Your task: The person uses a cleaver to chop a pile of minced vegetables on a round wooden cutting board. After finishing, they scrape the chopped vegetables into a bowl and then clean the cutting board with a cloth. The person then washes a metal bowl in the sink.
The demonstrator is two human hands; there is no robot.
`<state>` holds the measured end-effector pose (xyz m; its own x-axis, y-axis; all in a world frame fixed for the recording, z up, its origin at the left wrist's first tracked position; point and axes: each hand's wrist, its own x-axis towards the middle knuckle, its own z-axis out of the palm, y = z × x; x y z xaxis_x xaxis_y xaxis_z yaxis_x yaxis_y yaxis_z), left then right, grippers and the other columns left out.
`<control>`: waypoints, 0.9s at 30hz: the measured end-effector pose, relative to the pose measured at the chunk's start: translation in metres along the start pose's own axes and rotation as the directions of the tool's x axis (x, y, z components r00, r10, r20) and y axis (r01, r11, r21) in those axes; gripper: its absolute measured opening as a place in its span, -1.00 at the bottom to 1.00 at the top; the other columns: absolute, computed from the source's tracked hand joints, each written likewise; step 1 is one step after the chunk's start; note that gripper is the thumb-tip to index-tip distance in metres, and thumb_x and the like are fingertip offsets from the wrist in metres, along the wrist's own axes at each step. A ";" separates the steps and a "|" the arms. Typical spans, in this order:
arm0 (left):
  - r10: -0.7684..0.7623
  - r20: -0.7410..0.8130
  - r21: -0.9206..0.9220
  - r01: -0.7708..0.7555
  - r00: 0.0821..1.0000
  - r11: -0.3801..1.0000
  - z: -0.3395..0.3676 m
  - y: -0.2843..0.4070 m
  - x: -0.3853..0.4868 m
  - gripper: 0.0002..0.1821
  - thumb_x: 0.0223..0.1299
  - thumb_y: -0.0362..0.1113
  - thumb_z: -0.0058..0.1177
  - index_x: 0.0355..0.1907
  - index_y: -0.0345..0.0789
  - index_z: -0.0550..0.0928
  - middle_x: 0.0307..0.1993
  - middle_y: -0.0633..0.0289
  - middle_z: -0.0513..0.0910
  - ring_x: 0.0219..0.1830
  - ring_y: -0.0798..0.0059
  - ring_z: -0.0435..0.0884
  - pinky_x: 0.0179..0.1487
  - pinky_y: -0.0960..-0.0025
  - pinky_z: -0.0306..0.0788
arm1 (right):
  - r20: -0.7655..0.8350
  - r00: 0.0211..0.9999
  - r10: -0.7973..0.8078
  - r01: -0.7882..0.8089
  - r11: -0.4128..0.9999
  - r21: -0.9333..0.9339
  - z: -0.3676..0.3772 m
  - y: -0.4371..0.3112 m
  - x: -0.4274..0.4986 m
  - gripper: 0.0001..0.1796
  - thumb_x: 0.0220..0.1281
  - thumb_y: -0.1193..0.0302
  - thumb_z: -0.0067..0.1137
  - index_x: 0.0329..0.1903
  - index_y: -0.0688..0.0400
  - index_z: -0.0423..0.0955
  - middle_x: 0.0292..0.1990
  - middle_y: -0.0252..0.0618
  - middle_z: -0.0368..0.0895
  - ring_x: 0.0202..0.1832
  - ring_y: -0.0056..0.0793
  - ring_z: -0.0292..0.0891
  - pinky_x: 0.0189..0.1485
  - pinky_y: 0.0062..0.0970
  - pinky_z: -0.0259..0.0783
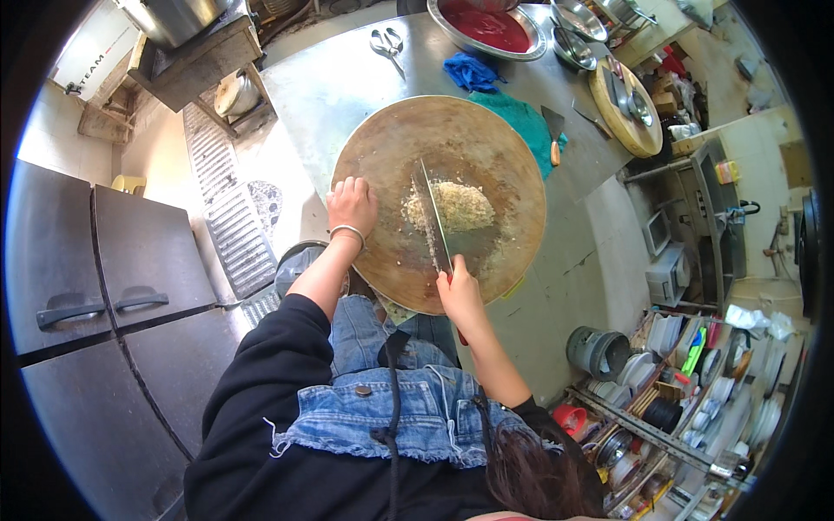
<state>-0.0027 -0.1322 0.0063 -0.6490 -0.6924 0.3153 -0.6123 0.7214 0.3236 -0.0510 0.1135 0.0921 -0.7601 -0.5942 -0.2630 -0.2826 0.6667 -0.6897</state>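
My right hand [461, 290] grips the red handle of a cleaver [435, 218] at the near side of a round wooden chopping block [384, 143]. The blade stands on edge and points away from me. It cuts through a pile of finely chopped pale food [464, 205], probably garlic, with the larger part to its right. Crumbs cling to the blade's left face. My left hand [352, 205], with a bangle at the wrist, rests on the block's left rim, apart from the blade; its fingertips are not clear.
Around the block on the steel table [300, 84] lie scissors [388, 49], a blue cloth [470, 71], a green cloth [515, 120], a scraper [554, 133] and a small knife [591, 118]. A bowl of red liquid [485, 29] stands behind. A smaller board [606, 88] holds utensils.
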 end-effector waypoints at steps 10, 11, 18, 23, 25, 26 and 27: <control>0.000 0.032 0.002 0.000 0.999 1.000 -0.001 0.002 0.000 -0.84 0.18 -0.17 0.08 -0.29 -0.18 0.50 -0.26 0.22 0.52 -0.10 0.22 0.50 -0.03 0.12 0.30 | 0.179 0.969 0.168 -0.223 0.908 0.356 0.005 0.032 -0.020 -0.61 0.30 0.22 0.22 -0.10 0.22 0.29 -0.52 -0.32 0.49 -0.63 -0.60 0.45 -0.61 -0.53 0.42; 0.000 0.025 -0.005 0.000 1.000 1.000 -0.001 0.001 0.001 -0.84 0.20 -0.17 0.07 -0.30 -0.19 0.50 -0.25 0.21 0.52 -0.10 0.21 0.49 -0.03 0.11 0.31 | 0.242 0.955 0.174 -0.262 0.878 0.401 0.003 0.034 -0.019 -0.64 0.31 0.21 0.21 -0.15 0.20 0.31 -0.54 -0.34 0.48 -0.64 -0.61 0.43 -0.63 -0.55 0.39; 0.008 0.081 0.058 -0.012 0.997 0.998 0.000 0.000 0.000 -0.82 0.21 -0.13 0.06 -0.26 -0.17 0.51 -0.24 0.22 0.51 -0.08 0.22 0.48 -0.01 0.10 0.30 | 0.127 0.982 0.137 -0.185 0.819 0.543 -0.009 0.010 -0.031 -0.48 0.49 0.01 -0.08 -0.34 0.24 0.45 -0.60 -0.35 0.45 -0.54 -0.58 0.40 -0.49 -0.49 0.30; 0.003 0.072 0.049 -0.006 0.997 0.999 0.007 -0.002 -0.002 -0.82 0.22 -0.13 0.06 -0.26 -0.16 0.51 -0.24 0.22 0.51 -0.07 0.23 0.49 -0.01 0.10 0.30 | 0.149 0.961 0.233 -0.276 0.760 0.589 -0.005 0.010 -0.035 -0.46 0.49 -0.03 -0.11 -0.33 0.24 0.44 -0.60 -0.37 0.42 -0.59 -0.60 0.34 -0.53 -0.49 0.29; 0.007 0.073 0.051 -0.011 0.997 0.999 0.003 -0.003 -0.005 -0.83 0.22 -0.13 0.05 -0.27 -0.16 0.50 -0.25 0.22 0.52 -0.08 0.22 0.49 -0.02 0.09 0.31 | 0.184 0.952 0.247 -0.307 0.742 0.596 -0.007 0.009 -0.035 -0.46 0.49 -0.03 -0.11 -0.34 0.24 0.43 -0.61 -0.38 0.42 -0.60 -0.61 0.33 -0.54 -0.50 0.28; 0.006 0.070 0.041 -0.009 0.998 0.999 0.004 -0.001 0.000 -0.83 0.23 -0.14 0.05 -0.29 -0.18 0.50 -0.25 0.20 0.51 -0.08 0.21 0.49 -0.02 0.10 0.31 | 0.168 0.959 0.228 -0.282 0.721 0.633 -0.007 0.008 -0.034 -0.45 0.49 -0.03 -0.10 -0.35 0.24 0.44 -0.61 -0.35 0.43 -0.59 -0.58 0.35 -0.52 -0.48 0.29; 0.008 0.082 0.055 -0.013 0.997 0.998 0.003 0.000 -0.002 -0.83 0.23 -0.14 0.05 -0.29 -0.18 0.50 -0.25 0.20 0.51 -0.08 0.20 0.49 -0.02 0.10 0.31 | 0.167 0.961 0.219 -0.275 0.727 0.630 -0.001 0.013 -0.035 -0.45 0.49 -0.03 -0.10 -0.35 0.24 0.44 -0.61 -0.36 0.42 -0.59 -0.59 0.35 -0.52 -0.48 0.29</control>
<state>-0.0028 -0.1304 0.0033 -0.6888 -0.6828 0.2434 -0.6281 0.7298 0.2699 -0.0292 0.1435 0.0928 -0.6952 -0.5000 -0.5164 0.3720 0.3645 -0.8537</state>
